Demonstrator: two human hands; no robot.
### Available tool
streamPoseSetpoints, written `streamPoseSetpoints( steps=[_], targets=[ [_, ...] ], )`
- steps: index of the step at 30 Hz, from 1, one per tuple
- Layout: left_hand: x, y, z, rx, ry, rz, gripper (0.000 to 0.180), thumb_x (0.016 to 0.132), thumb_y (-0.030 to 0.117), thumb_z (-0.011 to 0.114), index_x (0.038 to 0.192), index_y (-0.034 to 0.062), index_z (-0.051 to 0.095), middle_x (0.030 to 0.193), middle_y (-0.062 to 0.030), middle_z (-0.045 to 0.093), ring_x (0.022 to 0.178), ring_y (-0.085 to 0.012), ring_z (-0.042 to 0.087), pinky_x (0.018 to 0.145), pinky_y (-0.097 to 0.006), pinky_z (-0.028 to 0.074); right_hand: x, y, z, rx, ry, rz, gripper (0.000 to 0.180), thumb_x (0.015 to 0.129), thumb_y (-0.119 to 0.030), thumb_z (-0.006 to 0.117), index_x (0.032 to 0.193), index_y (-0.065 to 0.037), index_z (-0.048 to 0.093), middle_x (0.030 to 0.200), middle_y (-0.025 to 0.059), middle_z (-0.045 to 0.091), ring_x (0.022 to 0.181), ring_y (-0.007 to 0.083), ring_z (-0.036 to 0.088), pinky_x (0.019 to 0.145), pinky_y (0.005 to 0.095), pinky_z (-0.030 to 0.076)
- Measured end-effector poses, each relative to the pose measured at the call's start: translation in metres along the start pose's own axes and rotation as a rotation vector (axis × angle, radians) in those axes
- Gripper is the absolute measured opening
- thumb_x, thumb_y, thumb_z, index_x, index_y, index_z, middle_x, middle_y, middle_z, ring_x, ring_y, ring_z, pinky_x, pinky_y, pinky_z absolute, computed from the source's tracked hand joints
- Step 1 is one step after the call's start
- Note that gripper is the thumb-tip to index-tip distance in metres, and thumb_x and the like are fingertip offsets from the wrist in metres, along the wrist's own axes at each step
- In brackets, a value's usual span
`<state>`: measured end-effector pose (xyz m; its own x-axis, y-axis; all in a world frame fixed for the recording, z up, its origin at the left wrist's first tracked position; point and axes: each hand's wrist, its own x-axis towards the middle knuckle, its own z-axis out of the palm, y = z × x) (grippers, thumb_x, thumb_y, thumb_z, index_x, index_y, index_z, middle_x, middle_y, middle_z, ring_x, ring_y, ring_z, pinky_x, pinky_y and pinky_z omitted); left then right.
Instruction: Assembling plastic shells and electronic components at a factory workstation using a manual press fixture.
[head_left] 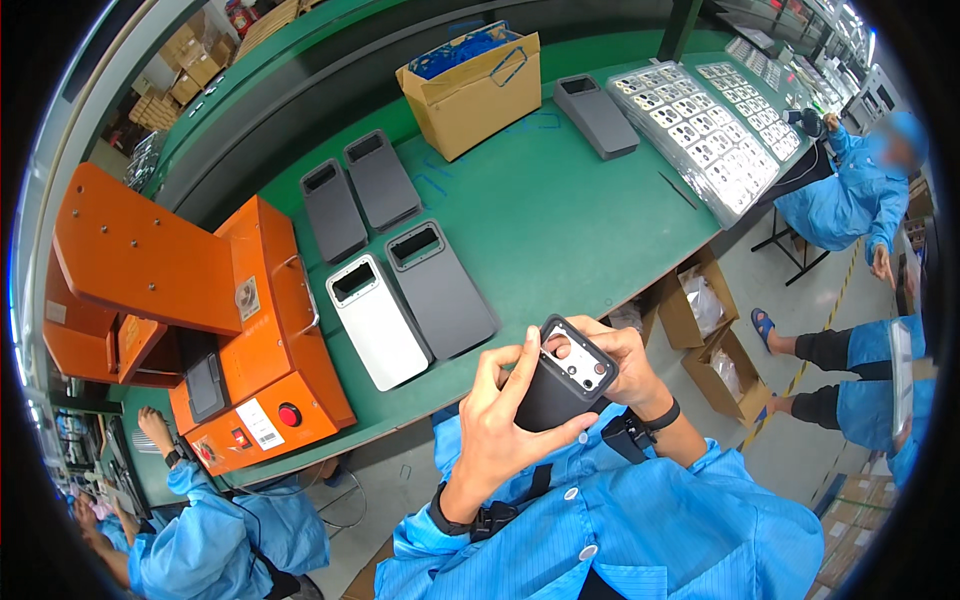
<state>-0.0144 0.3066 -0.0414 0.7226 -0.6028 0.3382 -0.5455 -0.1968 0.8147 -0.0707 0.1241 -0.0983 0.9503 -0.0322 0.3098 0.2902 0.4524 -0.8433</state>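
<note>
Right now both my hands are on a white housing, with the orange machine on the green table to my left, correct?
Not quite: the head view shows the housing in your left hand and right hand is dark grey, not white. The rest holds.

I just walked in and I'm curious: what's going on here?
A person in a blue smock holds a dark grey housing, the left-hand grip around its body and the right-hand grip at the end with a white perforated plate. Beside an orange machine on the green bench lie three grey housings and one white housing.
</note>
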Motion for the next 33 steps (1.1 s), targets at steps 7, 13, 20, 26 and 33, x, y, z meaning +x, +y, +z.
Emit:
streamPoseSetpoints(
  steps=[7,13,20,26,33],
  targets=[
    [-0.001,0.001,0.002,-0.001,0.016,-0.012,0.097,0.055,0.032,0.091,0.137,-0.0001,0.051,0.106,-0.0174,0.058,0.095,-0.0276,0.061,0.079,-0.038,0.053,-0.003,-0.002,0.002,-0.057,0.009,-0.021,0.054,0.084,-0.037,0.074,0.124,-0.002,0.063,0.137,0.0244,0.049,0.128,0.0345,0.047,0.106,0.0465,0.038],
    [-0.003,0.003,0.003,0.020,0.019,-0.030,0.098,0.055,0.032,0.091,0.138,0.0007,0.050,0.107,-0.0173,0.058,0.094,-0.0270,0.061,0.078,-0.038,0.053,-0.005,-0.004,0.003,-0.134,0.015,0.011,0.056,0.085,-0.040,0.072,0.125,-0.001,0.062,0.138,0.0244,0.048,0.129,0.0352,0.047,0.107,0.0462,0.037],
    [-0.005,0.001,0.004,0.203,0.078,-0.047,0.099,0.054,0.033,0.092,0.138,0.0016,0.050,0.106,-0.0151,0.059,0.085,-0.0250,0.063,0.071,-0.036,0.055,0.001,-0.020,0.023,0.161,0.055,0.024,0.042,0.093,-0.029,0.062,0.123,0.001,0.063,0.125,0.0196,0.057,0.118,0.0300,0.054,0.100,0.0397,0.043],
    [0.005,0.000,0.003,0.234,0.158,0.100,0.071,0.065,0.021,0.089,0.125,-0.0014,0.058,0.105,-0.0167,0.062,0.078,-0.0202,0.067,0.063,-0.030,0.056,-0.004,-0.017,0.013,-0.443,0.267,0.069,0.030,0.097,-0.016,0.053,0.087,0.009,0.064,0.077,0.0084,0.058,0.070,0.0133,0.051,0.064,0.0275,0.040],
    [0.019,-0.004,-0.016,-0.683,0.146,-0.486,0.011,0.091,0.002,0.064,0.098,-0.0060,0.066,0.087,-0.0100,0.070,0.073,-0.0108,0.065,0.067,-0.023,0.052,0.013,-0.030,0.018,-0.394,0.152,0.192,0.031,0.099,-0.017,0.053,0.082,0.008,0.061,0.074,0.0025,0.055,0.068,0.0087,0.047,0.062,0.0264,0.039]
  ],
)
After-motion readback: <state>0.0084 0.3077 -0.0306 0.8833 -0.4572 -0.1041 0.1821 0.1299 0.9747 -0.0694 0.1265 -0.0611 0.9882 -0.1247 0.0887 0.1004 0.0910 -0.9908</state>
